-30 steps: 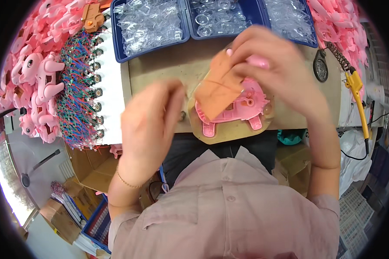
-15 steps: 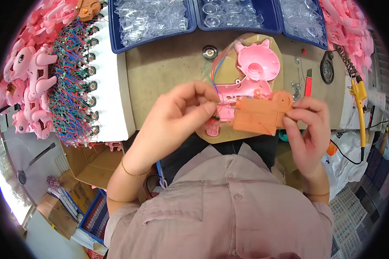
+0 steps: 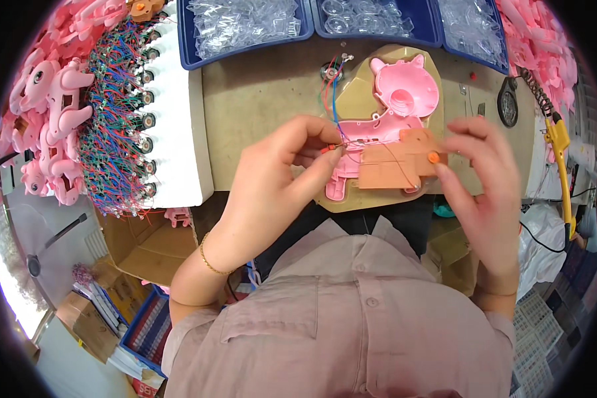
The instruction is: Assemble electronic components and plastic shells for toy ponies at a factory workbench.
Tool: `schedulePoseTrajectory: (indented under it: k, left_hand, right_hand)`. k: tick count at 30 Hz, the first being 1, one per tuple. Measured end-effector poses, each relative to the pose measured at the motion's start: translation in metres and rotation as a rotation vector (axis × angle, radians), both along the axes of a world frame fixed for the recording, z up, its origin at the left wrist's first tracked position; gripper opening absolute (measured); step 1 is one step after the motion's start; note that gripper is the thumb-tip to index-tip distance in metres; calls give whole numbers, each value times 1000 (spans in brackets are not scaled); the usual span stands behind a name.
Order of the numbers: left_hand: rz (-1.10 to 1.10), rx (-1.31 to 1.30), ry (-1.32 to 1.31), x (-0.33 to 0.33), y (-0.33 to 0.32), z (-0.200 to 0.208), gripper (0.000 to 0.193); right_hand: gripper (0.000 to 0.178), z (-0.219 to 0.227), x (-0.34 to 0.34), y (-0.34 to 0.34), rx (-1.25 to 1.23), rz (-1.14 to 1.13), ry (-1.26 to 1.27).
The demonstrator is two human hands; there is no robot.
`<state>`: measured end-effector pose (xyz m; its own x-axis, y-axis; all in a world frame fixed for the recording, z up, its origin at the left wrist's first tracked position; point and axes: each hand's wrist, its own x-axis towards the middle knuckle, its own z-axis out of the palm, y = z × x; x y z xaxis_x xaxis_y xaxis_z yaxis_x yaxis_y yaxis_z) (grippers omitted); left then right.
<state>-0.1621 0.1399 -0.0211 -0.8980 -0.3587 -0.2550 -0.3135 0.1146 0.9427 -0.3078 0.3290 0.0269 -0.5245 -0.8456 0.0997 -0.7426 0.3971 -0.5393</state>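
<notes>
A pink animal-shaped toy shell half [image 3: 406, 86] lies hollow side up on a tan holder [image 3: 378, 201]. Over its lower body sits an orange plastic box [image 3: 386, 174] with a small round orange knob [image 3: 433, 157] at its right end. My left hand [image 3: 278, 169] pinches thin wires and a small red part at the box's left side. Coloured wires [image 3: 334, 99] run up from there toward a round speaker [image 3: 330, 73]. My right hand [image 3: 484, 176], partly blurred, has its fingers apart by the box's right end; whether the thumb touches it I cannot tell.
Blue trays [image 3: 245, 50] of clear plastic parts line the back. To the left, wired speakers [image 3: 116, 126] rest on white foam [image 3: 189, 132], beside piled pink toy parts [image 3: 53, 99]. A yellow soldering iron [image 3: 559, 146] hangs at right, near a black oval object [image 3: 507, 103].
The orange box has been turned over, bringing its knob into sight, and lies lower over the pink shell. My right hand's fingers have spread away from it. My left hand keeps pinching the wires.
</notes>
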Motion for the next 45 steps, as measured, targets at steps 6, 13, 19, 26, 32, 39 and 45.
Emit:
schedulePoseTrajectory:
  k: [6,13,19,26,32,39,45]
  left_hand:
    - [54,-308,304,12,3,-16,17]
    - [236,98,324,16,19,-29,28]
    - [297,32,382,23,25,-33,46]
    - [191,-435,335,38,23,-42,39]
    - [371,183,54,27,22,-27,18]
    - [199,-1099,328,38,23,-52,28]
    - [87,-1252,286,48,31,-64,42]
  right_hand:
    - [28,-25,-7,-78,49,355,-332]
    - [14,-36,-2,-66,16,424,-162]
    - [12,-33,7,-64,2,480,-77]
    - [16,-31,13,-70,-13,497,1]
    - [15,-34,9,-69,54,504,-11]
    - [12,-39,8,-75,83,557,62]
    - [20,-39,9,-84,50,550,136]
